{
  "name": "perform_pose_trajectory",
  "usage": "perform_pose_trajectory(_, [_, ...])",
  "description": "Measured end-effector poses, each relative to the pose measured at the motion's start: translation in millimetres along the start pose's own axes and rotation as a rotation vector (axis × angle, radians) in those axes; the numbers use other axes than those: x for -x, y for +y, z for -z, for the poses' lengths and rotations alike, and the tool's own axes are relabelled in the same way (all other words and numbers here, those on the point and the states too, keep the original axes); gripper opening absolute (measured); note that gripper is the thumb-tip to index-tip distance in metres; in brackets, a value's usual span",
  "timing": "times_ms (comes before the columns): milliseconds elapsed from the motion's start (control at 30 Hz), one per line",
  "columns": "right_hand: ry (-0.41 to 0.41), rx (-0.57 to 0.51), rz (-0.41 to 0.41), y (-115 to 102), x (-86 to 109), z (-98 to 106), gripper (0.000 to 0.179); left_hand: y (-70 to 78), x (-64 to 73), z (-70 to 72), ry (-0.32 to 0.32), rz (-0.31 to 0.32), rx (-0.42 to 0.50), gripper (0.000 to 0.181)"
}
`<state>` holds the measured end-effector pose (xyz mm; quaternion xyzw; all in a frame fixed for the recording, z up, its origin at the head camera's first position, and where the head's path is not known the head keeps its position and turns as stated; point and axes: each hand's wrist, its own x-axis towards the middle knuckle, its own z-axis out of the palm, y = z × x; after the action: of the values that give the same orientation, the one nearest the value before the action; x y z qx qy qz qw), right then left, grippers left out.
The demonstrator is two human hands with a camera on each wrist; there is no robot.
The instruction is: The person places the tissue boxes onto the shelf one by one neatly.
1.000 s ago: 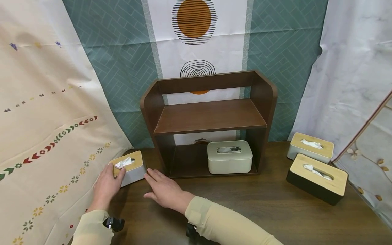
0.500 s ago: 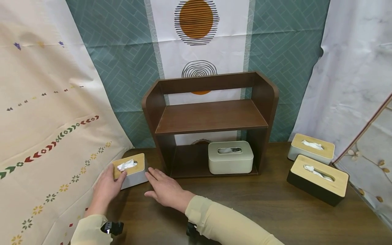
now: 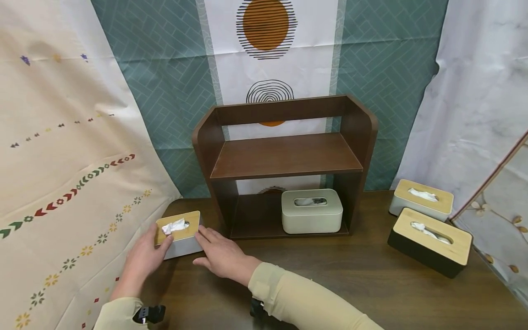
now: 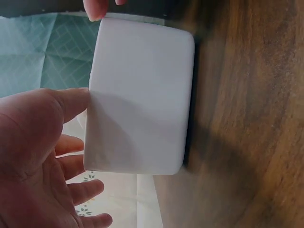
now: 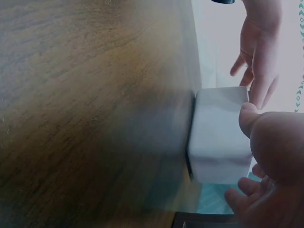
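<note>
A light grey tissue box with a wood-look lid and a white tissue poking out stands on the brown table at the left. My left hand holds its left end, thumb along the near top edge and fingers by the end. The left wrist view shows the box's smooth pale side with the thumb at its upper edge. At the opposite end, my right hand lies with straight fingers touching the box. In the right wrist view the box appears between both hands.
A dark brown two-tier shelf stands at the back, a pale green tissue box on its lower level. To the right are a white tissue box and a black one, both wood-lidded. A cream cloth hangs on the left.
The grey tissue box has slid toward me and a little right, turning so its front faces me more squarely. The left hand has moved along with it; the right hand has barely shifted.
</note>
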<state>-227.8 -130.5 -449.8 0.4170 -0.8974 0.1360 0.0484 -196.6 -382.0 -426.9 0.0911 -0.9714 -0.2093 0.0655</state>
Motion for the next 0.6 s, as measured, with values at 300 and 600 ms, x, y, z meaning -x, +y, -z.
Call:
perform_pose_trajectory(300, [-0.009, 0.016, 0.027, -2, 1.3, -1, 0.076, 6.6, 10.2, -2.6, -0.004, -0.014, 0.021, 0.084])
perform_pose_trajectory(600, [-0.008, 0.016, 0.042, -4, 4.7, -2, 0.076, 6.7, 18.8, -4.9, 0.02, -0.035, 0.017, 0.082])
